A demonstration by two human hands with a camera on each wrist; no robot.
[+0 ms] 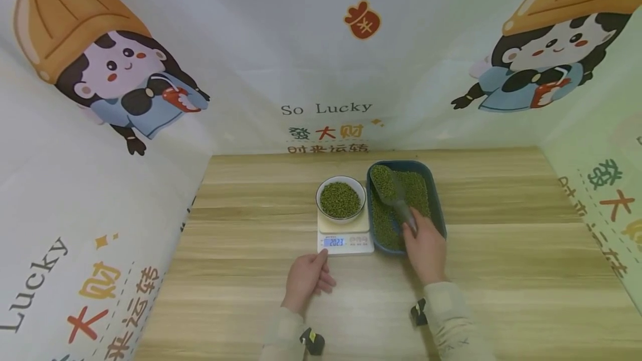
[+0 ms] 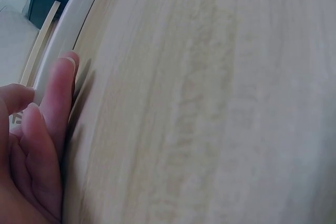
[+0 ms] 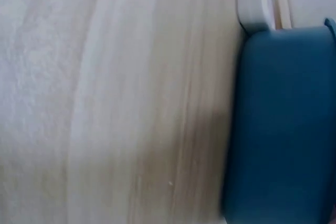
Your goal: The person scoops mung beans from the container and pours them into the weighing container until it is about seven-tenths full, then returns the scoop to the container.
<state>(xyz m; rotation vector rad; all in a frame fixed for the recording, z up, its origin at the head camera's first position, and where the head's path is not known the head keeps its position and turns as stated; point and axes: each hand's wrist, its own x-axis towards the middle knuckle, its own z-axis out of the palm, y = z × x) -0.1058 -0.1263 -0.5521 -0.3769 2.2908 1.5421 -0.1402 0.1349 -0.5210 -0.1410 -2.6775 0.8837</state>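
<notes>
In the head view, my right hand [image 1: 426,247] grips the handle of a dark grey scoop [image 1: 403,209]. Green mung beans [image 1: 383,181] fill the scoop's bowl, which is over the left part of a blue tray [image 1: 441,210] of more beans. A white bowl [image 1: 326,216] of mung beans sits on a white kitchen scale [image 1: 361,248] with lit digits. At the scale's front left corner is my left hand [image 1: 307,280], its thumb touching the edge and its other fingers loosely bent. The left wrist view shows its fingers [image 2: 55,87] along the scale's front edge.
The tray stands right against the scale's right side, its blue wall [image 3: 286,129] filling the right of the right wrist view. Everything rests on a wood-grain table [image 1: 241,249]. Printed cloth [image 1: 416,71] hangs behind and at both sides.
</notes>
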